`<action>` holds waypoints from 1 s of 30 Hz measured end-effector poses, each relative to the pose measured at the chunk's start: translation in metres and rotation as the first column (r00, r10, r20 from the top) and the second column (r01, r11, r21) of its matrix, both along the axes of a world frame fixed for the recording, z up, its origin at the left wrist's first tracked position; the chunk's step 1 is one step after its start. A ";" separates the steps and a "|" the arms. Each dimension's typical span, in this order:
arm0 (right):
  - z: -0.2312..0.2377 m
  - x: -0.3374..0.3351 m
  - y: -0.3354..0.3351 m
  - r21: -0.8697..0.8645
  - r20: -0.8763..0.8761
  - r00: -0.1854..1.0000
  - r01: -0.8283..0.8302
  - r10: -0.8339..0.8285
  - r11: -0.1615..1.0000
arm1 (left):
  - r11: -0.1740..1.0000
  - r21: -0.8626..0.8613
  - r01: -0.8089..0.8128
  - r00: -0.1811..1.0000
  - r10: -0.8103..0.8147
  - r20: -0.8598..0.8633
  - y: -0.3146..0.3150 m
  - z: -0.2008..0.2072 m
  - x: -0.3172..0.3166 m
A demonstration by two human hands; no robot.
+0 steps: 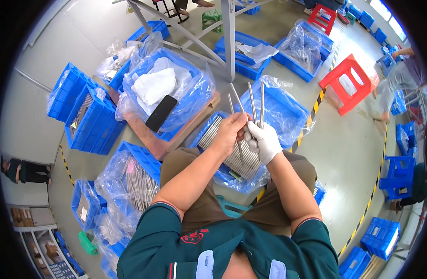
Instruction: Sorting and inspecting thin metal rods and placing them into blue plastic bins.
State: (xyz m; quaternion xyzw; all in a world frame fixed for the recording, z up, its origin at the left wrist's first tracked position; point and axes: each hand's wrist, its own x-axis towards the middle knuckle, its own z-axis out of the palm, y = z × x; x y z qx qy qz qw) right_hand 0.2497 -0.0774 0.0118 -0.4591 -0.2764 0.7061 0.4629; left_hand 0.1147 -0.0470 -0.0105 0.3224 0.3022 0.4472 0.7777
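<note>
Where the two hands meet, in the head view: just above a lined crate [241,187], between the person's spread knees.
Left hand [228,134]: bare, fingers curled around slim metal rods [252,102], its fingertips next to the gloved ones.
Right hand [269,143]: wearing a white glove, grasping rods too; which rod belongs to which hand cannot be told for all of them.
Rods in hand: four ends fan out beyond the fingers, and one lower end shows beneath, over the crate.
Crate below: clear plastic around it, filled with a row of similar rods [243,160] lying side by side.
Crate beyond: blue crate [288,116] with clear plastic draped in it, just past the right hand.
Phone [161,113]: black, lying on the near side of a large blue crate [188,63] that holds white sheeting [153,87].
Lower left: more rods [140,186] under plastic in another blue crate [147,160].
Right side: red stool [347,86] near striped floor tape [315,106].
Top middle: grey metal leg [228,42] of a frame.
</note>
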 end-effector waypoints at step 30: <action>-0.011 0.051 0.033 -0.022 0.049 0.952 0.305 -0.303 0.952 | 0.861 -0.046 0.507 0.833 -0.475 0.284 -0.013 0.000 -0.025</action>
